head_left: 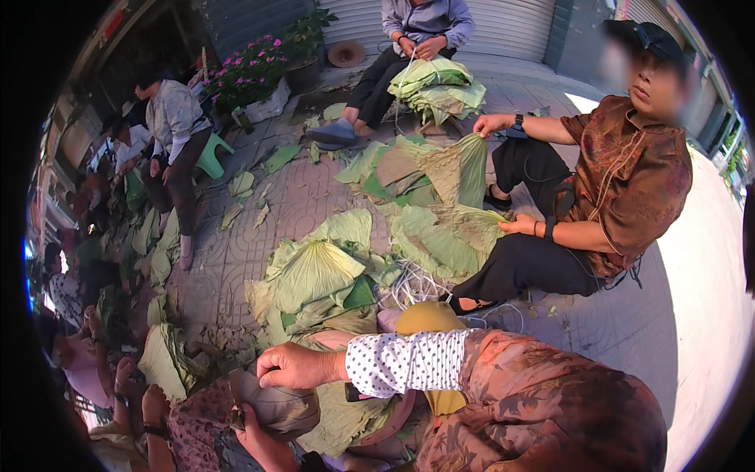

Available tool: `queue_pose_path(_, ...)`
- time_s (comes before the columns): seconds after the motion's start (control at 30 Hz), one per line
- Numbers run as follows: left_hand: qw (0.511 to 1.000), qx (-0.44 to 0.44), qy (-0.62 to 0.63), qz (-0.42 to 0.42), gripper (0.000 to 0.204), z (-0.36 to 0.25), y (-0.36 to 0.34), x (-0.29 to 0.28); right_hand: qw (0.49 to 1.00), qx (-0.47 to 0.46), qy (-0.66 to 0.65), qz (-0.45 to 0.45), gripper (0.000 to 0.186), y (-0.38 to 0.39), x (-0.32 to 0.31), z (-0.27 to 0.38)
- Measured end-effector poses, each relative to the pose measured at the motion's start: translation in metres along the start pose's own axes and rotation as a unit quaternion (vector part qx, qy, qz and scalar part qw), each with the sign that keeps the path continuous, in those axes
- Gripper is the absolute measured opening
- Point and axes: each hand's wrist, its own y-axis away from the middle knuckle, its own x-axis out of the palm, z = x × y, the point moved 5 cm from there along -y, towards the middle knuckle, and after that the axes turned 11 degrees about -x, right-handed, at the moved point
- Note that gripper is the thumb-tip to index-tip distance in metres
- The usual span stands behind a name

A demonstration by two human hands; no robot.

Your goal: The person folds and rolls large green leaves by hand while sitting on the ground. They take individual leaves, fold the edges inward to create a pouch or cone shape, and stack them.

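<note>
1. Head view, and the right hand (297,366) curled over the top of a rounded grey-brown piece (289,414); whether it pinched, I couldn't tell!
2. Below, the left hand (256,437) set its thumb upright against it, fingers hidden.
3. The piece sat between them, long axis roughly crosswise, rounded end pointing right toward pale-green leaves (344,418).

The leaf pile (321,277) and white straps (415,286) obstruct; leftward paving (216,275) offers passage.
</note>
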Motion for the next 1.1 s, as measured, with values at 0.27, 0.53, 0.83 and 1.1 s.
queue_pose_path(0.27, 0.996, -0.044, 0.067, 0.032, 0.011, -0.013, -0.004, -0.072, 0.996, 0.081, 0.034, 0.032, 0.028, 0.003, 0.059, 0.017)
queue_pose_path(0.53, 0.998, -0.02, 0.059, 0.013, 0.01, -0.027, 0.009, -0.095, 0.99, 0.099, 0.04, 0.096, 0.022, 0.007, 0.083, 0.006)
queue_pose_path(0.83, 0.999, 0.012, 0.05, -0.01, 0.019, -0.033, 0.025, -0.065, 0.998, 0.037, 0.002, 0.051, 0.017, 0.001, 0.046, 0.018)
queue_pose_path(1.1, 0.999, -0.035, 0.027, 0.019, 0.036, -0.017, 0.017, -0.008, 0.999, 0.016, -0.011, 0.03, 0.014, 0.017, -0.004, 0.011)
